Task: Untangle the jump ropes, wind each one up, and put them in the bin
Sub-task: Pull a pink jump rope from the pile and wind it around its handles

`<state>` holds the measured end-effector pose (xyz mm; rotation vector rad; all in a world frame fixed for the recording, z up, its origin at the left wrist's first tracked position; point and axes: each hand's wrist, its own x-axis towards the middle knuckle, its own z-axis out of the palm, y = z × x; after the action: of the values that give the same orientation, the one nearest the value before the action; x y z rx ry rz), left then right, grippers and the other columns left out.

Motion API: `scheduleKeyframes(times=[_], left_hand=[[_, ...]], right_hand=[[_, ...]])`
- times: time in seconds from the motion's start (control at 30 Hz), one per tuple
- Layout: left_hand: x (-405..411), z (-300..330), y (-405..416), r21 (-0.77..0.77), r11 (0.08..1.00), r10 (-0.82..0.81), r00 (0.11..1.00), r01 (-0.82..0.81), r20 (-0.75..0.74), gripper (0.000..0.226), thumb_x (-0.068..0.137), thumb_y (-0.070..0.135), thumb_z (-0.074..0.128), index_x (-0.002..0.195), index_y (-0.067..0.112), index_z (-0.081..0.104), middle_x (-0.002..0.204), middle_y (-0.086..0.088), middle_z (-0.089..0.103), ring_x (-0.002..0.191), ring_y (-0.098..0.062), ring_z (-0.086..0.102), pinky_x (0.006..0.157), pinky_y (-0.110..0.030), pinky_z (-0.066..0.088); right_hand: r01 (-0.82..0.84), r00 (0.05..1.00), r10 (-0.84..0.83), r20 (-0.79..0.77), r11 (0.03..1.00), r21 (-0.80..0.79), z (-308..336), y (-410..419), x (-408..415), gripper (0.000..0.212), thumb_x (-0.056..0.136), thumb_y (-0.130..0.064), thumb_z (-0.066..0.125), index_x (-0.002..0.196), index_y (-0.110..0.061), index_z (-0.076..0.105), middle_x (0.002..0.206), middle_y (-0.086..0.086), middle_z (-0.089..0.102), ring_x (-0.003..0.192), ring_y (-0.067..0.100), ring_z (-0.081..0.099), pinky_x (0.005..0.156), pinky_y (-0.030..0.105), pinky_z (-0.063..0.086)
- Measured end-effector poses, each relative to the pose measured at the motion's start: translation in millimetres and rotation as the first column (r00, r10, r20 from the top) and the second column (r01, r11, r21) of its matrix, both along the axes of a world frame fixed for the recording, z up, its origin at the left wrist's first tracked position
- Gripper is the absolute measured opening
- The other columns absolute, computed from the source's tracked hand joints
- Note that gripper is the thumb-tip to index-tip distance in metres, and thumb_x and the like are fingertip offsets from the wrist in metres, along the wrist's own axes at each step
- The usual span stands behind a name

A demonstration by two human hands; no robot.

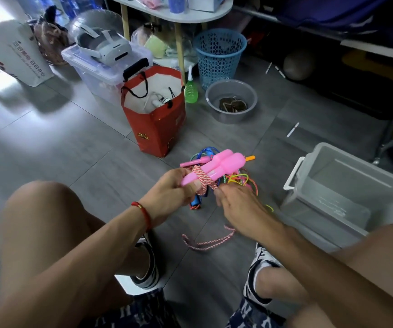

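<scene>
Two bare knees frame the bottom of the view, with two black-and-white shoes [260, 273] on the grey floor between them. A loose loop of red-and-white rope [208, 241] lies on the floor just ahead of the shoes. Above it, the left hand [169, 191], a red cord bracelet [143, 213] at its wrist, grips two pink handles [219, 165] held side by side, with the striped rope wound round their narrow ends. The right hand [237, 204] pinches that rope just beside the wrap. Under the hands lies a tangle of other ropes [239, 179]: blue, green, yellow and orange cords, one smaller pink handle and one orange handle tip. To the right stands one clear bin [347, 183]. Farther off are one red paper bag [157, 129], one grey basin [231, 101] and one blue mesh basket [219, 54].
</scene>
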<state>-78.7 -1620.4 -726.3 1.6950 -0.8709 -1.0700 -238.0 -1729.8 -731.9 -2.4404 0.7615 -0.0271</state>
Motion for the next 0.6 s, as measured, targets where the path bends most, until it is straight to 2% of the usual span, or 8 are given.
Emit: scheduleKeyframes(times=[0.07,0.17,0.2,0.3,0.33,0.43,0.5,0.6], left_hand=[[0.5,-2.4,-2.2,0.043,0.998,0.033,0.999,-0.035,0.032,0.023,0.099,0.001,0.054,0.079,0.011,0.054,0.054,0.008,0.051,0.047,-0.004,0.04,0.049,-0.015,0.035],[6.7,-7.3,-3.8,0.093,0.99,0.098,0.994,-0.101,0.046,0.022,0.098,0.002,0.056,0.079,0.012,0.054,0.055,0.01,0.052,0.05,-0.006,0.043,0.048,-0.015,0.036],[6.9,-8.5,-4.3,0.114,0.988,0.092,0.991,-0.103,0.097,0.019,0.098,0.005,0.057,0.081,0.013,0.054,0.056,0.012,0.052,0.051,-0.005,0.044,0.047,-0.013,0.035],[2.4,-12.1,-6.6,0.117,0.99,0.025,0.903,-0.083,0.429,0.011,0.097,0.017,0.062,0.096,0.01,0.053,0.072,0.01,0.053,0.062,-0.008,0.048,0.051,-0.013,0.035],[-0.9,-13.0,-7.1,0.073,0.994,0.028,0.856,-0.077,0.517,0.013,0.097,0.016,0.062,0.1,0.008,0.052,0.075,0.007,0.054,0.065,-0.014,0.051,0.054,-0.018,0.034],[-11.8,-18.7,-10.1,-0.064,0.998,0.051,0.752,-0.012,0.658,0.018,0.094,0.007,0.063,0.104,-0.001,0.05,0.081,-0.008,0.058,0.071,-0.035,0.053,0.059,-0.027,0.021],[-18.1,-18.4,-14.0,-0.087,0.996,0.054,0.682,0.014,0.729,0.02,0.089,0.001,0.065,0.102,0.0,0.05,0.085,-0.02,0.062,0.074,-0.042,0.055,0.06,-0.028,0.019],[-22.7,-16.8,-18.9,-0.157,0.983,0.067,0.613,0.094,0.787,0.022,0.079,-0.009,0.068,0.094,-0.001,0.053,0.077,-0.021,0.061,0.067,-0.028,0.049,0.06,-0.023,0.016]], right_hand=[[0.045,0.999,-0.044,-0.02,0.995,0.092,5.5,4.6,4.6,0.031,0.105,-0.013,0.041,0.095,-0.008,0.069,0.077,-0.003,0.054,0.083,0.025,0.055,0.078,0.036,0.043],[0.212,0.976,-0.212,-0.04,0.905,0.369,7.4,13.6,9.8,0.034,0.103,-0.008,0.041,0.087,-0.019,0.07,0.061,-0.015,0.045,0.058,0.008,0.044,0.056,0.021,0.039],[0.284,0.955,-0.29,-0.063,0.83,0.48,5.9,15.1,9.3,0.034,0.102,-0.008,0.041,0.086,-0.019,0.069,0.055,-0.015,0.044,0.051,0.004,0.039,0.048,0.018,0.032],[0.403,0.853,-0.504,-0.138,0.468,0.786,9.1,17.8,8.3,0.03,0.103,-0.012,0.041,0.089,-0.01,0.067,0.044,-0.011,0.038,0.04,0.005,0.024,0.037,0.019,0.017],[0.4,0.834,-0.536,-0.129,0.427,0.811,10.6,18.4,8.4,0.029,0.103,-0.012,0.041,0.087,-0.01,0.066,0.043,-0.01,0.037,0.039,0.006,0.022,0.036,0.018,0.016],[0.399,0.789,-0.61,-0.073,0.418,0.816,17.0,20.9,9.4,0.03,0.099,-0.006,0.042,0.079,-0.01,0.064,0.039,-0.012,0.041,0.033,0.004,0.025,0.034,0.018,0.017],[0.405,0.787,-0.616,-0.02,0.492,0.771,21.9,20.4,9.3,0.033,0.097,-0.003,0.044,0.074,-0.011,0.066,0.037,-0.013,0.046,0.03,0.001,0.034,0.033,0.014,0.022],[0.426,0.76,-0.648,0.037,0.541,0.725,23.4,16.3,9.5,0.028,0.094,-0.004,0.05,0.076,-0.004,0.071,0.041,-0.011,0.049,0.031,0.001,0.038,0.034,0.009,0.024]])
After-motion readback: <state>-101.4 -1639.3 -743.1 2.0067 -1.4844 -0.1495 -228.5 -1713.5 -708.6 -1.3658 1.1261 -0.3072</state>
